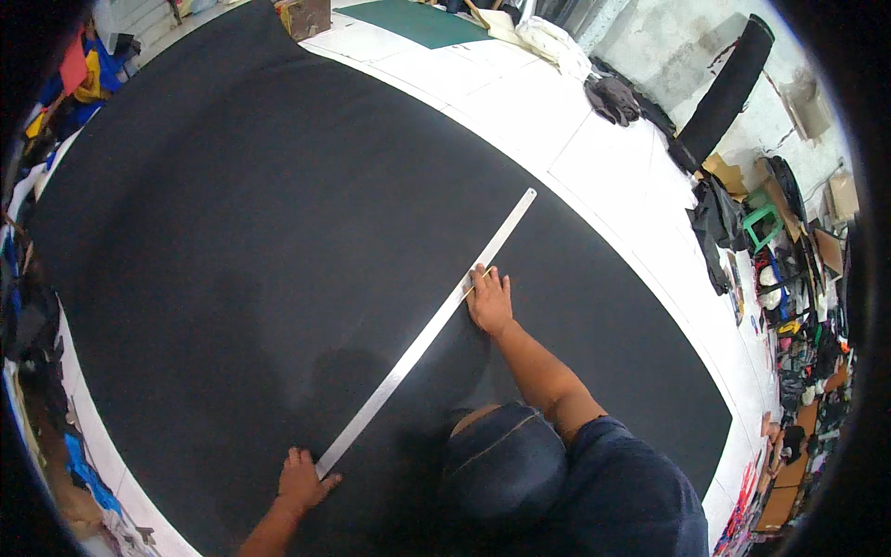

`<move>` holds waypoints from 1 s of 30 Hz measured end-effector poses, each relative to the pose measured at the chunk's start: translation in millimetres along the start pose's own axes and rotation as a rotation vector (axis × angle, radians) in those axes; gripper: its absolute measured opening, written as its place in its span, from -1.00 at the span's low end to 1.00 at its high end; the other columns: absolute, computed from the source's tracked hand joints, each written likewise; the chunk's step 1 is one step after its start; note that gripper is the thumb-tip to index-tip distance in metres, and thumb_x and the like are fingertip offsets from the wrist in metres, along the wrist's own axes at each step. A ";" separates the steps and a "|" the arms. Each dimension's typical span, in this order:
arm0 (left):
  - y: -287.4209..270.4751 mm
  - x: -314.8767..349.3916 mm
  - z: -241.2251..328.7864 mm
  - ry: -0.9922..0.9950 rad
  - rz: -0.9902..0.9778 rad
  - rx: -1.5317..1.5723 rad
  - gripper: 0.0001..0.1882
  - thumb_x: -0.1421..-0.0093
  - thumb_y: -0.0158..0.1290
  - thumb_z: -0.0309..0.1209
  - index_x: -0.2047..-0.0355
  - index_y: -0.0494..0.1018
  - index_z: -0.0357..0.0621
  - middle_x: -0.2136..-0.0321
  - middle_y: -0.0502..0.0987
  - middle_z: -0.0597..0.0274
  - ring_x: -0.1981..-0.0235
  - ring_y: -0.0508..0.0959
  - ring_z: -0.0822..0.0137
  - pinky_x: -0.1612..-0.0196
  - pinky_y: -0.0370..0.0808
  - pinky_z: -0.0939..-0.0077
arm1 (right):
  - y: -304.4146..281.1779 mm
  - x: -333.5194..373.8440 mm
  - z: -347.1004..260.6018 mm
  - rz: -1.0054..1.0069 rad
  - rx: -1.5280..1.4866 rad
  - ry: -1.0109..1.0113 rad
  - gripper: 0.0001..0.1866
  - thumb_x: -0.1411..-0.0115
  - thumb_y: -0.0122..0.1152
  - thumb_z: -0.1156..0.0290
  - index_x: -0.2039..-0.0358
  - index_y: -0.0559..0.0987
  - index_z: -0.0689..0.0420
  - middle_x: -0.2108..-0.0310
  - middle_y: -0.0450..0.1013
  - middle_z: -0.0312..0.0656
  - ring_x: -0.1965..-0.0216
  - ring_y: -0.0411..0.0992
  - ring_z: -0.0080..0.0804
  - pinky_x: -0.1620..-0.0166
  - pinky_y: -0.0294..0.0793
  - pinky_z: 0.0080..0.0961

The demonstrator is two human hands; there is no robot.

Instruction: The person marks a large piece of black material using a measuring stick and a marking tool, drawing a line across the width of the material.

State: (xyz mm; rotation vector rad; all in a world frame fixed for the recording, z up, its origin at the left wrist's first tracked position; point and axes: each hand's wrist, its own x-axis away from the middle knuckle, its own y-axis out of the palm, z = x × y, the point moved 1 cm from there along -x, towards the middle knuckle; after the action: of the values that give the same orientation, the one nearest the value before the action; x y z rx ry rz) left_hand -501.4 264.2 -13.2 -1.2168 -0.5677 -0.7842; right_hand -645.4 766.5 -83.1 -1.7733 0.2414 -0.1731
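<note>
A long metal ruler (408,357) lies slantwise across a large sheet of black material (241,213). At its near left end is my left hand (302,479), with the thumb on one side of the ruler and the fingers on the other. My right hand (490,301) rests further up, its fingers over the ruler's edge and onto its face. A thin yellowish stick (490,271), perhaps a pencil, is held between the right fingers and crosses the ruler. Its tip is too small to make out.
White tiled floor (594,176) borders the black sheet. A dark green sheet (418,22) and a brown block (306,18) are at the far side. A black roll (724,93) leans on the wall. A green stool (763,226) stands among piled goods at right. Colourful scraps (88,70) lie left.
</note>
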 end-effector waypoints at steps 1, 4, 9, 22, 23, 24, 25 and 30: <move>8.2 -4.8 8.5 -0.017 0.131 0.088 0.01 -0.04 0.33 0.09 -0.29 0.19 -0.33 -0.22 0.21 -0.29 -0.23 0.30 -0.25 -0.25 0.33 0.00 | 5.1 -2.4 -1.0 0.002 -0.011 -0.006 -0.49 -0.39 -0.06 0.16 -0.27 0.34 0.10 -0.39 0.17 -0.05 -0.43 0.01 0.12 -0.40 -0.11 0.25; 49.7 -10.2 29.7 0.016 0.412 0.061 -0.17 0.05 0.41 -0.03 -0.10 0.36 -0.28 -0.01 0.36 -0.15 -0.04 0.40 -0.14 -0.11 0.38 0.03 | 12.7 -8.0 3.7 0.047 0.027 -0.043 -0.46 -0.40 -0.09 0.11 -0.31 0.32 0.08 -0.39 0.17 -0.06 -0.43 0.00 0.13 -0.39 -0.10 0.27; 65.4 1.1 38.0 -0.036 0.640 0.121 -0.31 0.07 0.43 -0.07 0.01 0.45 -0.15 0.07 0.42 -0.03 0.02 0.42 -0.09 -0.06 0.36 0.05 | 16.2 -29.8 -13.6 0.128 0.076 -0.057 -0.49 -0.40 -0.06 0.11 -0.26 0.40 0.08 -0.39 0.18 -0.08 -0.39 0.06 0.14 -0.37 -0.05 0.27; 42.1 -21.5 14.8 -0.170 0.922 0.178 -0.62 -0.14 0.27 -0.34 0.06 0.49 -0.19 0.10 0.46 -0.04 0.03 0.44 -0.06 -0.03 0.37 0.08 | 15.4 -49.0 -20.9 0.207 -0.032 -0.065 -0.54 -0.40 -0.01 0.15 -0.24 0.41 0.06 -0.36 0.23 -0.05 -0.41 0.06 0.19 -0.38 -0.06 0.26; 42.2 -25.0 19.9 -0.131 0.980 0.181 -0.62 -0.16 0.24 -0.37 0.04 0.48 -0.22 0.07 0.45 -0.09 0.01 0.43 -0.09 -0.06 0.37 0.07 | 17.3 -47.1 -19.6 0.200 -0.028 -0.053 -0.54 -0.40 -0.01 0.15 -0.24 0.41 0.06 -0.36 0.23 -0.05 -0.41 0.06 0.19 -0.38 -0.06 0.26; 42.8 -32.4 27.3 -0.120 0.975 0.182 -0.62 -0.16 0.24 -0.37 0.04 0.48 -0.22 0.07 0.45 -0.09 0.01 0.43 -0.09 -0.06 0.37 0.07 | 16.2 -50.4 -18.1 0.196 -0.030 -0.056 -0.54 -0.40 -0.01 0.15 -0.23 0.42 0.06 -0.36 0.23 -0.06 -0.41 0.06 0.18 -0.38 -0.06 0.25; 43.9 -38.9 35.0 -0.125 1.013 0.205 -0.62 -0.18 0.22 -0.37 0.02 0.46 -0.25 0.03 0.43 -0.13 -0.02 0.42 -0.11 -0.10 0.35 0.07 | 15.8 -52.4 -16.7 0.192 -0.032 -0.056 -0.55 -0.40 0.00 0.15 -0.21 0.43 0.07 -0.36 0.23 -0.06 -0.41 0.07 0.18 -0.39 -0.07 0.25; 56.6 -69.0 40.9 -0.229 1.054 0.283 -0.59 -0.24 0.15 -0.35 -0.04 0.43 -0.31 -0.05 0.38 -0.18 -0.13 0.36 -0.15 -0.26 0.23 -0.01 | 12.9 -59.3 2.9 0.284 -0.152 -0.088 -0.60 -0.35 0.09 0.15 -0.12 0.50 0.05 -0.29 0.31 -0.04 -0.34 0.19 0.08 -0.35 0.02 0.23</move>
State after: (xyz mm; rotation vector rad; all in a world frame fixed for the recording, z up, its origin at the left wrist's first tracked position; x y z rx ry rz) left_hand -498.8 327.3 -88.4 -1.1396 -0.1440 0.3194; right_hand -703.0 781.8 -95.5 -1.8699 0.4486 0.1300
